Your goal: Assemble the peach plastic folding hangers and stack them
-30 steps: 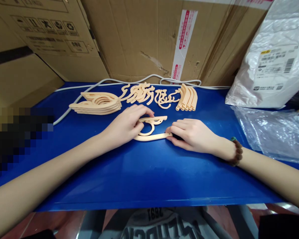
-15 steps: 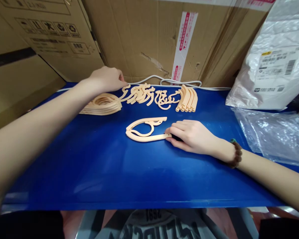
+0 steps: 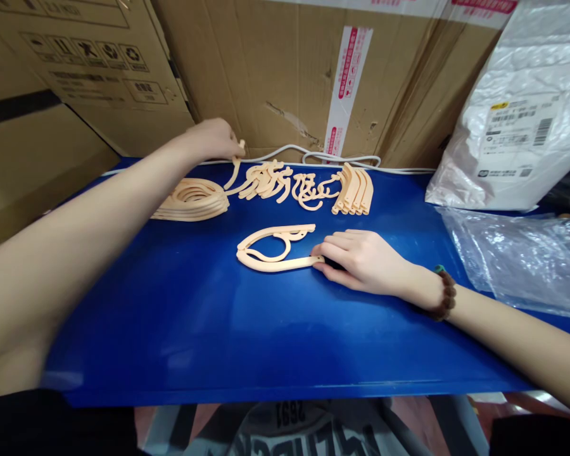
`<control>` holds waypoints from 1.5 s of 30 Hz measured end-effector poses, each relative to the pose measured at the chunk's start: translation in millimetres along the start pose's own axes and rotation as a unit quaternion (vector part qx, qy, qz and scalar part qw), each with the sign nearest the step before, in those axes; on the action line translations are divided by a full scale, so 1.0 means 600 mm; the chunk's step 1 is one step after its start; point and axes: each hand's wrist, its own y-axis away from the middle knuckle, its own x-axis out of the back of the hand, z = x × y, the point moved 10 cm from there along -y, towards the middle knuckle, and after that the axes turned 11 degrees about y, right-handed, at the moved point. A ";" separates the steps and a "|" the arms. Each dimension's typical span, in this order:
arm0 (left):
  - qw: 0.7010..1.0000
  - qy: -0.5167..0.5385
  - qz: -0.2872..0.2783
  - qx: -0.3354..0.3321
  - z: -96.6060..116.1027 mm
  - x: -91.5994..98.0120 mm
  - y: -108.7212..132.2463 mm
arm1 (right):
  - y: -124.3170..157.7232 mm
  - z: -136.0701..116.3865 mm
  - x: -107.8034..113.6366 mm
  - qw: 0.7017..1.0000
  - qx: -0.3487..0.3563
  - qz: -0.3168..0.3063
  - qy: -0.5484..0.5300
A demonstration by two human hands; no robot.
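My left hand [image 3: 217, 139] is closed on a curved beige plastic hanger piece [image 3: 236, 170], which it holds tilted up above the back of the blue table. Beside that lies a pile of similar curved pieces [image 3: 267, 179]. My right hand [image 3: 356, 258] pinches the end of one arm of a partly put-together folding hanger [image 3: 278, 263], lying flat in the middle of the table. This hanger has two curved arms joined at the left, with a curved piece between them. A stack of beige folded hangers [image 3: 194, 197] sits under my left forearm.
Beige hooks [image 3: 308, 190] and a row of hanger arms [image 3: 354, 190] lie at the back. Behind them run a white cable [image 3: 285, 149] and cardboard boxes [image 3: 275, 76]. A white parcel bag [image 3: 498, 145] and clear plastic [image 3: 517, 259] are at the right.
My left hand has lifted one curved piece up from the left end of the pile. My right hand and the folding hanger have stayed in place; the view has shifted slightly.
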 end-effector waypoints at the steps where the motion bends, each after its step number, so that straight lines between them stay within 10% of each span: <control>1: 0.999 -0.001 0.030 -0.016 0.013 0.019 0.011 | 0.000 0.000 0.000 1.000 0.001 0.000 0.002; 7: 0.965 0.001 0.222 -0.138 0.109 0.097 0.131 | 0.005 0.005 0.033 0.995 -0.035 0.080 0.043; 13: 0.972 0.034 0.145 -0.181 0.144 0.030 0.197 | 0.012 0.008 0.057 0.985 -0.068 0.149 0.060; 25: 0.994 -0.031 -0.028 -0.106 0.120 -0.092 0.174 | 0.007 0.014 0.042 0.989 -0.068 0.117 0.061; 38: 0.976 0.159 0.018 -0.151 0.120 -0.063 0.189 | 0.011 0.025 0.052 0.980 -0.102 0.148 0.088; 45: 0.938 0.206 -0.119 -0.253 0.166 -0.098 0.277 | 0.019 0.010 0.072 0.971 -0.071 0.201 0.111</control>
